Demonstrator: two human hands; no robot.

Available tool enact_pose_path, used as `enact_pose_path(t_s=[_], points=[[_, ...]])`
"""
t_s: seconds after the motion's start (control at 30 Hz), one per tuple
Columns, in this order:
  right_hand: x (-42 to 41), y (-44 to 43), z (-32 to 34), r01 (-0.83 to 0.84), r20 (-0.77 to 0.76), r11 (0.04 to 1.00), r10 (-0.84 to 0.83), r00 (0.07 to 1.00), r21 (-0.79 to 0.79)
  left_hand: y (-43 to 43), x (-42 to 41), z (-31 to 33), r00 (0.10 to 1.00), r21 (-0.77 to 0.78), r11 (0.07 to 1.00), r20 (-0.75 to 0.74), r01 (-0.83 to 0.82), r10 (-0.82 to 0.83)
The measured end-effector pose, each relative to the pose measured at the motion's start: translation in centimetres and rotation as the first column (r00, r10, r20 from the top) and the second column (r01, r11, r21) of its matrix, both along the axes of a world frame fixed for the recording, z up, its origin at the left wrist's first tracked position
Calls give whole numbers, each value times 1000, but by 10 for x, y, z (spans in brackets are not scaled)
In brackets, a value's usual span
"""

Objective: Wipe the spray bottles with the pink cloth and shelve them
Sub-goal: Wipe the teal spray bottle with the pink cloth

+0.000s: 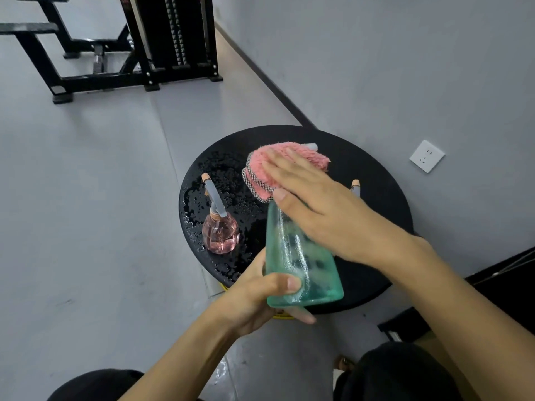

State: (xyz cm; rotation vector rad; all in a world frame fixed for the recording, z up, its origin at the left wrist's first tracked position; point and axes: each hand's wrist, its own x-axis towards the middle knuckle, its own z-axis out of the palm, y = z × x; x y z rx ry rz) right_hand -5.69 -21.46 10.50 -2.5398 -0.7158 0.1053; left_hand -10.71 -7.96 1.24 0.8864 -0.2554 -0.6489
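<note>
My left hand [260, 299] grips the base of a teal spray bottle [301, 264], held tilted above a round black stool [376, 175]. My right hand [321, 204] presses the pink cloth [269, 169] around the bottle's top, which hides the spray head; only a grey tip [312, 146] pokes out past the cloth. A round pink spray bottle [220, 230] with a grey sprayer stands on the wet left part of the stool. The grey sprayer with an orange tip of another bottle [355, 188] shows behind my right hand; its body is hidden.
Water drops cover the stool's left side. A black weight machine [162, 41] stands on the grey floor at the back left. A grey wall with a white socket [427, 156] runs along the right. Dark furniture [492, 285] sits at the right, and my knees at the bottom edge.
</note>
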Motion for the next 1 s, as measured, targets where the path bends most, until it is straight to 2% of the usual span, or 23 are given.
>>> enact_pose_path(t_s=[0.1, 0.2, 0.47, 0.57, 0.67, 0.9, 1.0], points=[[14, -9, 0, 49, 13, 997, -49, 999, -54, -1, -1, 2, 1000, -16, 1000, 22, 19, -18], [23, -14, -3, 155, 43, 987, -153, 987, -35, -2, 0, 2, 999, -9, 1000, 29, 14, -14], [-1, 0, -4, -23, 5, 998, 23, 1000, 50, 2, 3, 0, 999, 5, 1000, 31, -18, 18], [13, -9, -5, 15, 67, 1000, -13, 998, -23, 2, 1, 0, 999, -20, 1000, 53, 0, 2], [20, -11, -5, 97, 38, 995, -97, 995, 7, 1, 1, 1, 1000, 1, 1000, 24, -16, 16], [-8, -4, -1, 10, 0, 1000, -10, 1000, 26, 1, 1, 1, 999, -14, 1000, 33, 15, -14], [2, -7, 0, 13, 57, 998, -10, 998, -65, 0, 0, 0, 999, 0, 1000, 44, 25, -25]])
